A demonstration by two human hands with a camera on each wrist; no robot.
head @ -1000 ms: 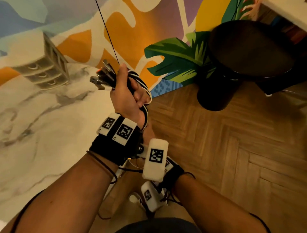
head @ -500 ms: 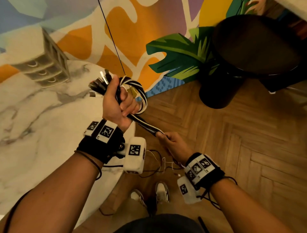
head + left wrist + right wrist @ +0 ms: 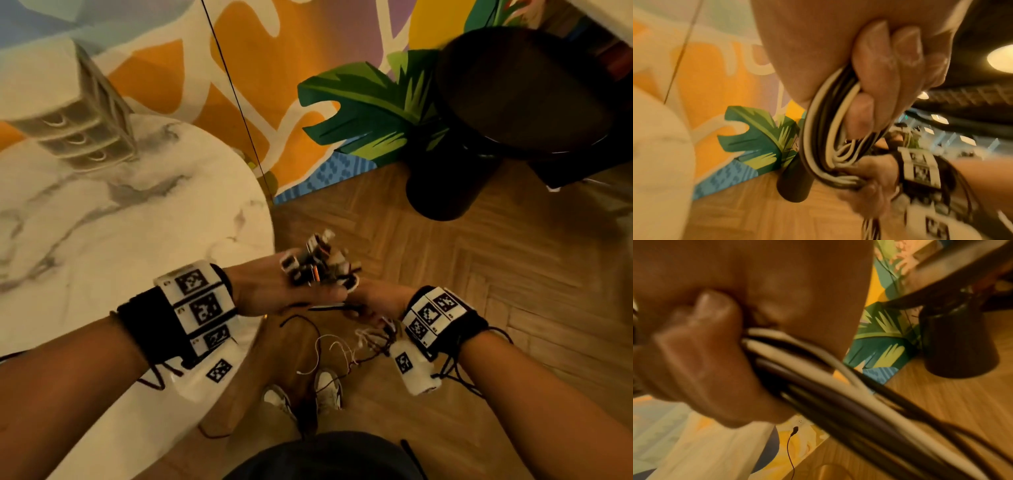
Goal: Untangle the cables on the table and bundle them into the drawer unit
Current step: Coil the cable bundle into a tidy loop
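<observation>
My left hand (image 3: 274,291) grips a coil of black and white cables (image 3: 830,134), fingers (image 3: 875,68) curled through the loops. The plug ends (image 3: 318,260) stick up out of the fist, just off the table's right edge. My right hand (image 3: 373,301) meets the left and grips the same cables (image 3: 818,369), which run on down toward the floor. The white drawer unit (image 3: 68,116) stands at the far left of the marble table (image 3: 120,222), its three drawers shut.
A black round stool (image 3: 507,109) stands on the wooden floor at the right, by the painted wall. A thin black cord (image 3: 236,92) hangs down behind the table. Loose thin wires (image 3: 329,346) dangle below my hands above my shoes.
My left hand has come down and right with the coil, from above the table to beside its edge. The right hand has risen to meet it and closed on the cables.
</observation>
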